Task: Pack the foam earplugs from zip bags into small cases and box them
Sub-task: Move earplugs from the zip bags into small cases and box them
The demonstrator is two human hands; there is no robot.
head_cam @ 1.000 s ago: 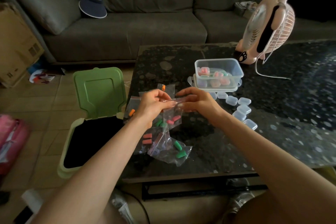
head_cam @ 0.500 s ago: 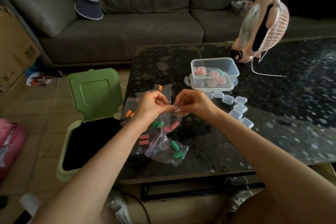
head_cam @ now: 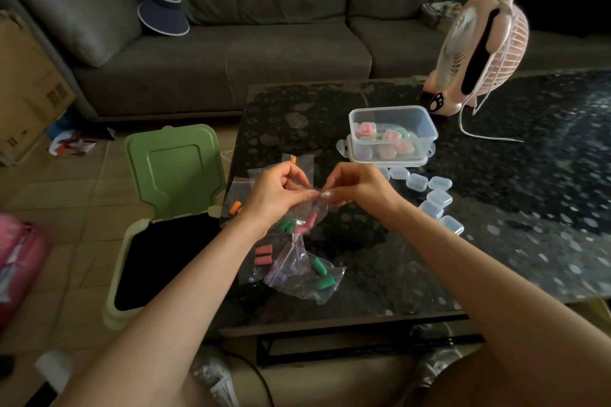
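Zip bag (head_cam: 305, 219) hangs below the grip of left hand (head_cam: 274, 196) and right hand (head_cam: 361, 189).

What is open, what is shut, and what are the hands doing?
left hand: pinches the top of the held zip bag
right hand: pinches the same top edge
held zip bag: off the table, pink earplugs inside; open or sealed, cannot tell
green bin: lid up, open
clear box: no lid on, filled cases inside
small cases: on the table, look empty

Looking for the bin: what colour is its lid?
The lid is light green, head view.
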